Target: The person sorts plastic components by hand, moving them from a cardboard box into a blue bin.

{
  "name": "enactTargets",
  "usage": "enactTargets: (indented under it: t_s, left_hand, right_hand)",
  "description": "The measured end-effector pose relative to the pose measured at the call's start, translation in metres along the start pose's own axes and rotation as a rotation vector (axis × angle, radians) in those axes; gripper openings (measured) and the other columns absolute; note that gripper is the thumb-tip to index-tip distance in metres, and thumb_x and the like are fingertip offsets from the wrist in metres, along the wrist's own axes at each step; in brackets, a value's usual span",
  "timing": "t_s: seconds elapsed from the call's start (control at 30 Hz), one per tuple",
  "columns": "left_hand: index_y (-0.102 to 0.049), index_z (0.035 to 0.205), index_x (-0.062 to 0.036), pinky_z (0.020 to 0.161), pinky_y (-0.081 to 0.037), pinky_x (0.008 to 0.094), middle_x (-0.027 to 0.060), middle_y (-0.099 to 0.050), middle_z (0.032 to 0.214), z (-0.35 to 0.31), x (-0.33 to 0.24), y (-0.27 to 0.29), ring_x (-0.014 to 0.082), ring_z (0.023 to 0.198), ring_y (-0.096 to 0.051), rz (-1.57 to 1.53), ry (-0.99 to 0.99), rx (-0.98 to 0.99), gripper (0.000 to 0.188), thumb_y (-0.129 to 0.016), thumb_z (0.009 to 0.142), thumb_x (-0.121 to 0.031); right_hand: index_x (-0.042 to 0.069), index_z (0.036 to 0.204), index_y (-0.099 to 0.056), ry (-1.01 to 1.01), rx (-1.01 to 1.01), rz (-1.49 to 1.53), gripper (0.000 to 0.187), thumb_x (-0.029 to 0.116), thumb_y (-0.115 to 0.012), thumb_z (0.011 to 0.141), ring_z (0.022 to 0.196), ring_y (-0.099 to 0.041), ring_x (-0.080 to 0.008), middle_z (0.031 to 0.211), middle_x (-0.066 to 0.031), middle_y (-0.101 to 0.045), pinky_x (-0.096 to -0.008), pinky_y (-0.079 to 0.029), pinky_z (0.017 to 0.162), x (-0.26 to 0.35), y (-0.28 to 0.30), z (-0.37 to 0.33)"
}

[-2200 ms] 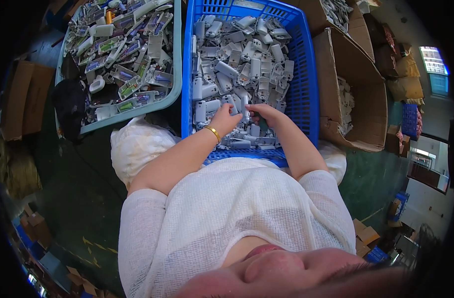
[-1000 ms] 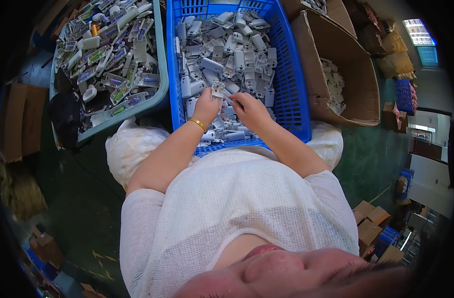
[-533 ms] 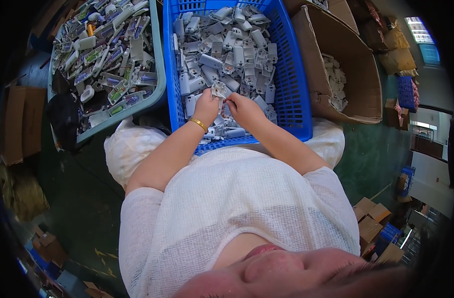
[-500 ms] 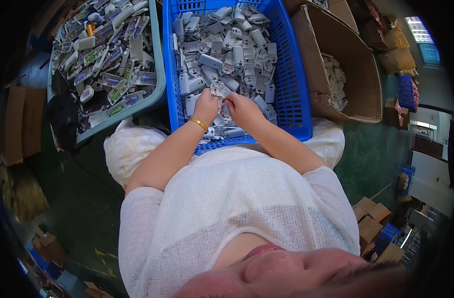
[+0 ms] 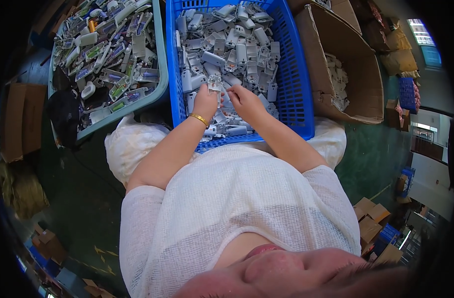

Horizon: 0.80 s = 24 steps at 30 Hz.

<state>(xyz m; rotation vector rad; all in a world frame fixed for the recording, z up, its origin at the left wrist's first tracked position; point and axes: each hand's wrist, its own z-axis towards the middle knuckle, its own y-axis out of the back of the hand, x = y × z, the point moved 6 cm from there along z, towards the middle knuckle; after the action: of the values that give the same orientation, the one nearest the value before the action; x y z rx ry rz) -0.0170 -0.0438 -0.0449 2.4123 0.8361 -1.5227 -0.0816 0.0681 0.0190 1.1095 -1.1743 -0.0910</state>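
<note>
1. Firstly, in the head view, the left hand point(image 5: 205, 101) and the right hand point(image 5: 243, 102) are both above the near part of the blue plastic crate point(image 5: 292, 94), close to each other.
2. Together they hold one small grey plastic part point(image 5: 215, 83). The left hand pinches its left side with the fingertips, and the fingers of the right hand reach to its right side. So both hands are closed narrowly on this part, not spread wide.
3. The held part is a little above the pile of grey plastic parts point(image 5: 232, 47) that fills the crate, near the middle of the crate's near half.
4. On the left wrist there is a gold bracelet point(image 5: 199, 119).
5. To the left of the blue crate, touching its side or just beside it, stands a teal tray point(image 5: 157, 74). It is full of mixed pieces point(image 5: 113, 54), white, grey and green ones.
6. To the right of the blue crate stands an open cardboard box point(image 5: 356, 74) with some pale parts point(image 5: 338, 79) inside, at its far wall.
7. Under the near edge of the crate lie white plastic bags point(image 5: 132, 146), one at the left and one at the right.
8. The person wears a white knitted top point(image 5: 237, 208). The floor point(image 5: 83, 198) is dark green.
</note>
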Motion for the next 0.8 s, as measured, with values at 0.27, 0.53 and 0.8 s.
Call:
enactTargets:
  t_s: [0.27, 0.53, 0.8]
  left_hand:
    - [-0.044, 0.1, 0.0011, 0.051, -0.051, 0.0286, 0.0128, -0.06, 0.084, -0.009, -0.013, -0.004, 0.0168, 0.063, -0.061, 0.211, -0.109, 0.001, 0.018, -0.042, 0.083, -0.003]
    - [-0.045, 0.099, 0.0016, 0.051, -0.051, 0.0293, 0.0143, -0.06, 0.083, -0.006, -0.006, -0.005, 0.0178, 0.065, -0.062, 0.175, -0.035, -0.015, 0.018, -0.043, 0.082, -0.004]
    - [-0.045, 0.099, 0.001, 0.052, -0.052, 0.0304, 0.0144, -0.061, 0.084, -0.006, -0.006, -0.002, 0.018, 0.066, -0.062, 0.384, -0.167, -0.116, 0.017, -0.044, 0.083, -0.004]
  right_hand:
    - [0.007, 0.093, -0.057, 0.01, 0.204, -0.12, 0.017, 0.02, -0.049, 0.084, 0.079, -0.057, -0.0323, 0.083, -0.0147, -0.06, -0.0392, -0.045, 0.066, 0.006, -0.005, -0.004]
    - [0.007, 0.089, -0.05, 0.047, 0.113, -0.201, 0.014, 0.02, -0.046, 0.086, 0.071, -0.057, -0.037, 0.08, -0.018, -0.058, -0.0453, -0.045, 0.061, -0.001, -0.021, -0.012]
    - [0.007, 0.096, -0.053, -0.089, 0.088, -0.101, 0.018, 0.021, -0.046, 0.088, 0.077, -0.058, -0.0323, 0.081, -0.0158, -0.061, -0.0404, -0.046, 0.064, -0.002, -0.019, -0.006]
